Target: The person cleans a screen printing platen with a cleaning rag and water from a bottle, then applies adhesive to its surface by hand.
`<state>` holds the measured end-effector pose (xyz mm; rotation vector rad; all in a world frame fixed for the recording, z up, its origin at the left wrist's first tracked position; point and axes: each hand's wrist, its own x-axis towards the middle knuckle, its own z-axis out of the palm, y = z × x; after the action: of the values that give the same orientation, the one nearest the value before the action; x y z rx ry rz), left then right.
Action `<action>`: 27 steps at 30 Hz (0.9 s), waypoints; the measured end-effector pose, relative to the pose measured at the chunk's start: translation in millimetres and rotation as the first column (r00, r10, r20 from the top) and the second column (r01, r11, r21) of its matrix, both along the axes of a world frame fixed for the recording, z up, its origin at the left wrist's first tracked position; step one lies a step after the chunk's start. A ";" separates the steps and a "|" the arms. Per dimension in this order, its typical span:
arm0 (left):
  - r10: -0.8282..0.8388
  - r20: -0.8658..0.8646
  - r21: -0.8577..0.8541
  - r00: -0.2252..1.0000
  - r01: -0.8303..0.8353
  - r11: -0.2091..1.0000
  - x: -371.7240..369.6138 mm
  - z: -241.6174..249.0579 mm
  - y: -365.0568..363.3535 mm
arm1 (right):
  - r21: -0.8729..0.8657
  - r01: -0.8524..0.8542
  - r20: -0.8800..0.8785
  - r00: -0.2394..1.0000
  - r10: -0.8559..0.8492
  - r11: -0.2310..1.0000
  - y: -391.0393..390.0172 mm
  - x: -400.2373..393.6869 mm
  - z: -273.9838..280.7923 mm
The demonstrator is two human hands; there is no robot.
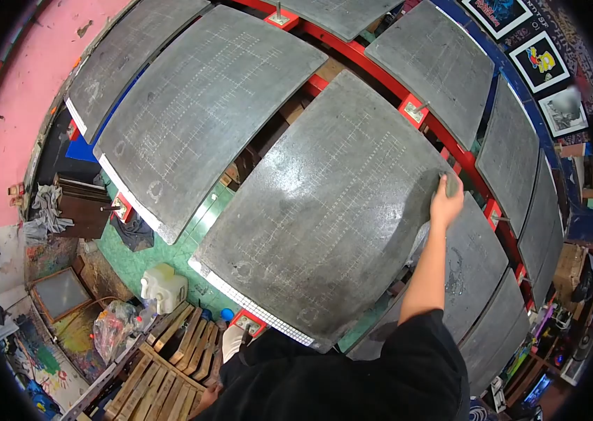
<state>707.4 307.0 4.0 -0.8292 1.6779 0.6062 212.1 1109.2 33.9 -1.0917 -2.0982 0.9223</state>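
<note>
My right hand (pixel 446 202) reaches to the far right corner of a grey printing board (pixel 310 210) marked with white grid lines. Its fingers are closed around a small flat grey-green piece (pixel 453 185), whose kind I cannot tell. A damp-looking sheen and a darker band show on the board beside my hand. A strip of white squared tape runs along the board's near edge. Only a small part of my left hand (pixel 209 401) shows low in the view, by the wooden frames, with its fingers mostly hidden by my black shirt.
More grey boards (pixel 212 105) lie on either side, carried on a red metal frame (pixel 352 52) with upright bolts. Wooden frames (pixel 184 351) are stacked at lower left, near a whitish jerrycan (pixel 163 288) on the green floor (pixel 124 249). Framed pictures (pixel 538 62) hang at upper right.
</note>
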 end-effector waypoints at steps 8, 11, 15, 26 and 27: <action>0.397 -0.257 0.232 0.881 -0.342 0.910 -125.1 -20.5 18.0 | 0.156 -0.942 0.085 0.314 0.946 0.298 -282.0 -58.9 -31.5; 0.637 -0.448 0.403 0.627 -0.495 0.770 -246.0 3.1 99.5 | -0.275 -0.961 -0.505 0.175 0.845 0.035 -380.7 -36.1 26.7; 0.594 -0.554 0.448 0.583 -0.393 0.803 -244.8 20.7 125.1 | -0.754 -0.616 -0.599 0.787 0.149 0.229 -232.3 -88.2 61.7; 0.481 -0.420 0.185 0.770 -0.446 0.876 -144.2 -1.1 73.8 | -0.206 -0.974 0.058 0.083 0.995 0.093 -289.3 -145.4 20.0; 0.477 -0.423 0.182 0.770 -0.443 0.878 -146.3 1.7 72.1 | -0.139 -0.951 -0.100 -0.263 0.960 -0.275 -334.5 -120.4 -4.0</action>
<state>561.1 379.1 5.8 -1.1218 1.8607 1.2833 91.7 774.7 29.9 1.2075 -2.7167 1.7379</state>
